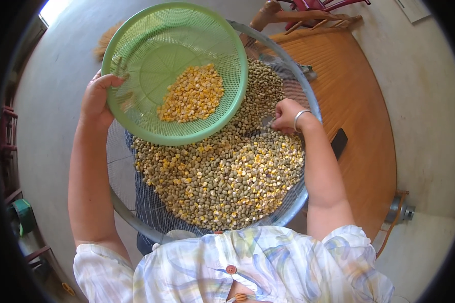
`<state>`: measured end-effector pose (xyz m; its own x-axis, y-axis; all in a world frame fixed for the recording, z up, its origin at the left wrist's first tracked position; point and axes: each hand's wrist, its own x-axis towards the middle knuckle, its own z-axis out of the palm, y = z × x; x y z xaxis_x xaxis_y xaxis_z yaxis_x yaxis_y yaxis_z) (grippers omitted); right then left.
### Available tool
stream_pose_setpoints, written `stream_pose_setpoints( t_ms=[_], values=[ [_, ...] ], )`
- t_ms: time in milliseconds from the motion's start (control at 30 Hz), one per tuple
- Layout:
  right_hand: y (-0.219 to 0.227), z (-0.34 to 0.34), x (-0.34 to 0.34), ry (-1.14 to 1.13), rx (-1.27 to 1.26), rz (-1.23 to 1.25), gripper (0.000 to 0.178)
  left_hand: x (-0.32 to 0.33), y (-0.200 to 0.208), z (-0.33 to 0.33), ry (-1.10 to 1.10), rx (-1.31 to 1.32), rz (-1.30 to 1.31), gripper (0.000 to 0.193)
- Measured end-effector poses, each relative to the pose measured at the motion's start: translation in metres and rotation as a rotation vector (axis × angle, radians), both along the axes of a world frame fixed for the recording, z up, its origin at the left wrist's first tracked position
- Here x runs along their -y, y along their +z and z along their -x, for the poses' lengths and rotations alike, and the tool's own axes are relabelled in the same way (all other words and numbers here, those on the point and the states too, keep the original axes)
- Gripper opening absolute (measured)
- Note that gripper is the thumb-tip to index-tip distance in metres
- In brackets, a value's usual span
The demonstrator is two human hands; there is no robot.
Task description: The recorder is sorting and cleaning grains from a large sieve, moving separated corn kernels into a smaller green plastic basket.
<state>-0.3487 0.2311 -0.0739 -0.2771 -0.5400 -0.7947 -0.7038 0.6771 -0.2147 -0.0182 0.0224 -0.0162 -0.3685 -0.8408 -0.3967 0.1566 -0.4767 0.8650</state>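
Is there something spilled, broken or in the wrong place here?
Nothing looks spilled, broken or misplaced. The yellow corn lies to one side of the green basket, held by the left hand; more corn is mixed among the beans in the round sieve.

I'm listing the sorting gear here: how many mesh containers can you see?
2: the green basket in the person's left hand, and the large round sieve below it, partly hidden by the basket. Others could be out of sight.
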Motion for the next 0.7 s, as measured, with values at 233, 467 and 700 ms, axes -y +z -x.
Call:
stream_pose_setpoints(
  t_ms=[233,467,700],
  values=[
    [-0.005,0.011,-0.005,-0.521,0.374,0.592,0.008,0.002,-0.005,-0.005,-0.003,-0.032,-0.023,0.045],
    [-0.002,0.016,-0.013,-0.035,-0.007,0.077,0.007,0.002,-0.004,-0.005,0.011,0.007,-0.012,0.045],
    [-0.025,0.022,-0.013,-0.252,0.124,0.532,0.016,0.001,-0.002,-0.003,-0.011,-0.024,0.015,0.046]
  ],
)
